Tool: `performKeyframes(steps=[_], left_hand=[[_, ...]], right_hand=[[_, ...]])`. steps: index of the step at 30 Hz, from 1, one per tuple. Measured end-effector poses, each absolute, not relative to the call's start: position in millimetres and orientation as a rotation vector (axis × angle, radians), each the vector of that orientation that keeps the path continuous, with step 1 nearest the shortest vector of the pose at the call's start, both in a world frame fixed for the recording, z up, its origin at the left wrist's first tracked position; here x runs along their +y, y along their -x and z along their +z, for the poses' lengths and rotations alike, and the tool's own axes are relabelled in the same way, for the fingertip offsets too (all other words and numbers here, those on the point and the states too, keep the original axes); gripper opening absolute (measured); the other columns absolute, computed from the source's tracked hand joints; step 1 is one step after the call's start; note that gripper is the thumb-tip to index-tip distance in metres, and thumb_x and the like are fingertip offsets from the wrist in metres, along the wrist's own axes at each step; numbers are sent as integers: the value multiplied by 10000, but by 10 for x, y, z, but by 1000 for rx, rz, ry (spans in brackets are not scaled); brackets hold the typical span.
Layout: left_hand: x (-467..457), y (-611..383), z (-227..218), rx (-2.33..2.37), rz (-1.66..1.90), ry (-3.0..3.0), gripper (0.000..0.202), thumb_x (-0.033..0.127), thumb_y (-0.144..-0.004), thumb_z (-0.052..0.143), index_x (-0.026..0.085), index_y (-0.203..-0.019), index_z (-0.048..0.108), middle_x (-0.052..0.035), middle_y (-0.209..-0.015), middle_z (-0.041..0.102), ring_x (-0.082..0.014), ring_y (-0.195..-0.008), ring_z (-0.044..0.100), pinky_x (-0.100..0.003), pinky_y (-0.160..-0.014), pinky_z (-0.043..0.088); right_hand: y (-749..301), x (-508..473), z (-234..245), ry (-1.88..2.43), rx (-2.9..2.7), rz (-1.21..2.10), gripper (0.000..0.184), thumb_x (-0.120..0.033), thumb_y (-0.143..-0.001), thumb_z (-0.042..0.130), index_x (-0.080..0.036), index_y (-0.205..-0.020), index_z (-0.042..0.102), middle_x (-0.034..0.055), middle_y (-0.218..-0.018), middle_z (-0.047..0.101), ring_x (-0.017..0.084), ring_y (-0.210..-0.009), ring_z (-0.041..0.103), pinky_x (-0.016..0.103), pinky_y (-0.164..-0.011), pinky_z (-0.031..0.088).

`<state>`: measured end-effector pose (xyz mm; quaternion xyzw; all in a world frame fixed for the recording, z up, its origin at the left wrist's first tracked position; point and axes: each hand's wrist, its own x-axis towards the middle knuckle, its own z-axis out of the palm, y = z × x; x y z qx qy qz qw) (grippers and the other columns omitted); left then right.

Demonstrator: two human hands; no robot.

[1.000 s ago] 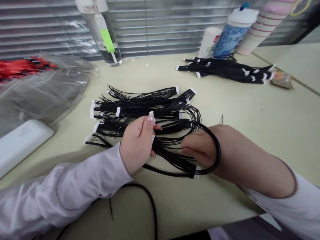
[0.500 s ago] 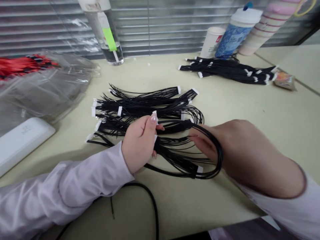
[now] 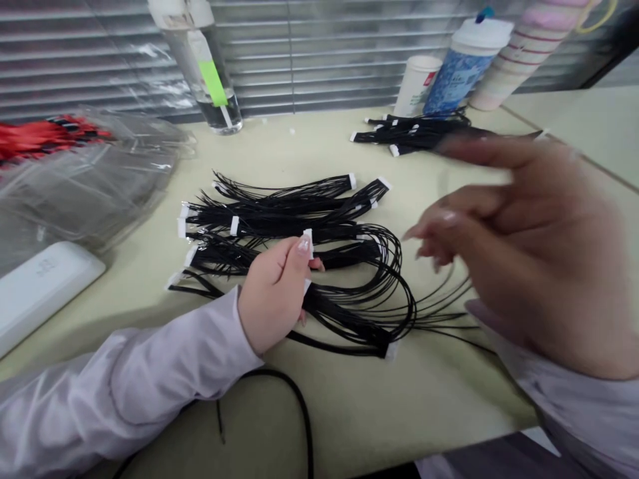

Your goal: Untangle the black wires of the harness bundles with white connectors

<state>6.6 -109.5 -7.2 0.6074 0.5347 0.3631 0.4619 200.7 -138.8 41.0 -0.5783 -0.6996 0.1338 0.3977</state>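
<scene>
One hand now holds the wire harness (image 3: 349,318): my left hand (image 3: 272,296) clamps it; my right hand (image 3: 524,253), lifted at frame right, spreads empty.

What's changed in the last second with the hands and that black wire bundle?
The right hand let go of the looped black wire bundle with white plastic connectors and rose up and rightward, fingers spread, blurred. The loop slackened, thin strands fanning right over the pale table. The left hand still pinches the bundle's end; the black wire pile behind it lies unchanged.
</scene>
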Motion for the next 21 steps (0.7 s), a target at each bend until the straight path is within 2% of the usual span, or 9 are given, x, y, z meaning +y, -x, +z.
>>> performKeyframes(steps=[1,2,3,4,7,13,21], left_hand=[[-1110,-61,-74,1298,894,-1517,382,467,-862,345,180,-698,537,46,-463,465,-51,-256,402,-148,-229,329],[-1125,-55,-75,1282,894,-1544,373,453,-867,340,182,-702,535,47,-459,463,-51,-258,400,-148,-237,329],[-1141,-50,-74,1268,891,-1576,362,436,-873,336,183,-708,535,50,-451,458,-52,-261,400,-149,-247,331],[-1156,-44,-71,1257,888,-1613,350,418,-878,333,185,-713,536,50,-447,458,-52,-265,400,-150,-258,333],[-1188,-29,-55,1232,880,-1755,310,349,-885,338,186,-713,539,39,-472,493,-56,-312,424,-153,-305,353],[-1198,-7,-19,1167,837,-1964,259,263,-879,354,190,-681,505,27,-508,509,-88,-477,521,-161,-421,394],[-1186,-6,1,1133,804,-2100,262,241,-883,332,183,-685,493,27,-533,526,-89,-488,510,-187,-480,403]], right_hand=[[-1961,-1395,392,1444,-1815,354,223,-266,-843,504,-239,-1062,477,-3,-729,594,109,-619,543,237,-574,420],[-1923,-1394,376,1428,-1874,357,76,-247,-817,541,-213,-884,552,-10,-691,592,98,-595,533,226,-563,410],[-1891,-1389,361,1416,-1941,354,68,-237,-812,545,-194,-765,570,-7,-687,596,95,-605,533,222,-570,402],[-1866,-1381,349,1408,-1999,353,121,-234,-820,529,-186,-720,578,-3,-700,603,95,-629,536,220,-580,396],[-1808,-1366,322,1384,-2076,397,157,-231,-846,487,-178,-745,594,6,-727,605,90,-659,529,213,-589,378],[-1727,-1399,321,1358,-2166,375,169,-175,-832,471,-163,-717,595,-1,-656,574,87,-604,483,213,-561,337],[-1705,-1402,322,1415,-2167,345,180,-166,-812,471,-150,-674,586,-9,-614,547,69,-558,434,211,-536,294]])
